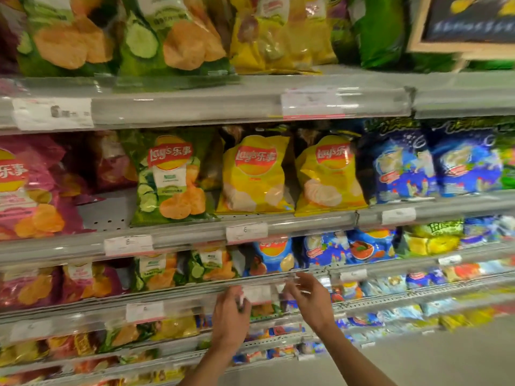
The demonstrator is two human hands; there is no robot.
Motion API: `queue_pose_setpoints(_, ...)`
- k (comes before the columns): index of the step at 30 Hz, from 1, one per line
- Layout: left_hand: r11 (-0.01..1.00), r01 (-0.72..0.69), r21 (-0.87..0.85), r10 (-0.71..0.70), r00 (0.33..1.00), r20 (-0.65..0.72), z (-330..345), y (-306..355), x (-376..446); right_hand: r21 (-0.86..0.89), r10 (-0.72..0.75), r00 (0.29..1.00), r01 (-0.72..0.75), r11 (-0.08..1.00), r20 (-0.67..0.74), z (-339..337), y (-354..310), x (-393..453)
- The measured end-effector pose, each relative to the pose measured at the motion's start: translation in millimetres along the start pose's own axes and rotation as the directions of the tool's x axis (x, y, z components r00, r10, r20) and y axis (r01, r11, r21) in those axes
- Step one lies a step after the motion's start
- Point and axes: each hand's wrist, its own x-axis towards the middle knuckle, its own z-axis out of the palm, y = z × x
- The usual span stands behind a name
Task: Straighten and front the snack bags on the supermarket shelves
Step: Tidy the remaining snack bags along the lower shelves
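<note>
**Both hands at the lower shelf rail, no bag held yet**

Forearms come up from the bottom edge toward the shelves. Left hand (230, 316) sits at the rail of the fourth shelf down, fingers curled near a small white price tag (257, 293) — whether they pinch the tag or just touch the rail is too blurred to tell. Right hand (310, 298) is just beside it, fingers spread and relaxed, holding nothing.

Task's things: snack bags fill every shelf. Right behind the hands a small bag (264, 309) shows under the tag, mostly hidden. One shelf above, a blue bag (274, 257) and two green bags (211, 264) stand near the edge, leaning a bit. Further up, the big green bag (170, 174) is tilted, with a bare gap of shelf (106, 210) between it and the pink bag (30, 188). Two yellow bags (256, 174) stand side by side, roughly facing out. Blue bags (404, 165) to the right look upright.

Step in hand, as a guess: fronting the row behind the hands. To do it well — reach past the rail, take the bag by its upper edge, pull it to the shelf lip, turn the logo outward, stand it upright. Light grip, the bags crush easily. Leave the tag seated in its rail.
</note>
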Motion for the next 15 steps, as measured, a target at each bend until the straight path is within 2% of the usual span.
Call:
queue_pose_setpoints(6, 0.998, 0.011, -0.060, -0.009, 0.999, 0.031, 86.3, 75.1, -19.3, -0.112, 0.071, 0.980, -0.093, 0.989, -0.186, -135.5, 50.4, 37.8)
queue_pose_setpoints(11, 0.998, 0.015, -0.057, -0.020, 0.996, -0.090, 135.1, 142.8, -24.6, -0.148, 0.033, 0.969, -0.071, 0.987, -0.245, -222.0, 78.1, 82.0)
queue_pose_setpoints(15, 0.989, 0.062, -0.133, -0.081, 0.986, -0.147, 154.2, 177.7, -7.0, -0.188, -0.009, 0.985, -0.023, 0.982, -0.172, -253.3, 80.1, 119.2)
